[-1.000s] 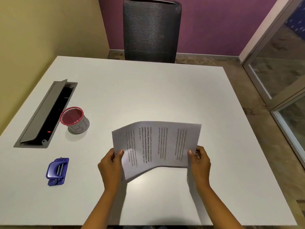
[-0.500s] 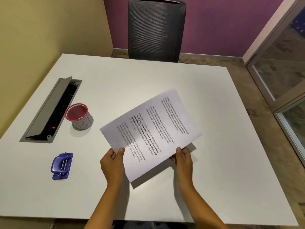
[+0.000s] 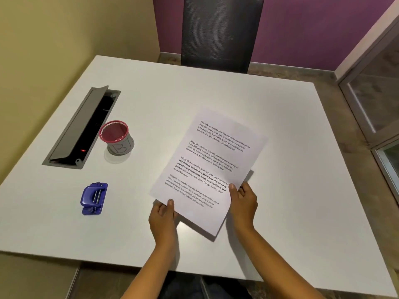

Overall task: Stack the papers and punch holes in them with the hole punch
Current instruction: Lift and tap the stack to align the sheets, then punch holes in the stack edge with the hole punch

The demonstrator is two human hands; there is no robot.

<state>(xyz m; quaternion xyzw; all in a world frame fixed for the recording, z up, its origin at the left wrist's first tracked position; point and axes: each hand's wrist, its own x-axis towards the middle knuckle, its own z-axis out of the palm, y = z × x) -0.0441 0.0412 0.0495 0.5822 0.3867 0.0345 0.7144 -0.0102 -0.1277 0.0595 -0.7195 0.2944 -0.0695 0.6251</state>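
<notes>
The printed papers [image 3: 208, 167] are held together as one stack, upright in portrait and tilted clockwise, just above the white table [image 3: 216, 89]. My left hand [image 3: 163, 214] grips the stack's lower left edge, thumb on top. My right hand [image 3: 244, 201] grips its right edge, thumb on the printed face. A blue hole punch [image 3: 94, 198] lies on the table to the left of my left hand, apart from both hands.
A grey mesh cup with a red rim [image 3: 117, 138] stands behind the punch. An open grey cable hatch [image 3: 82, 128] is sunk into the table at the left. A black chair [image 3: 218, 33] stands at the far edge. Glass partition at the right.
The stack has been turned from landscape to portrait. My right hand shifted along its edge from the short side toward the long side. The camera has moved closer.
</notes>
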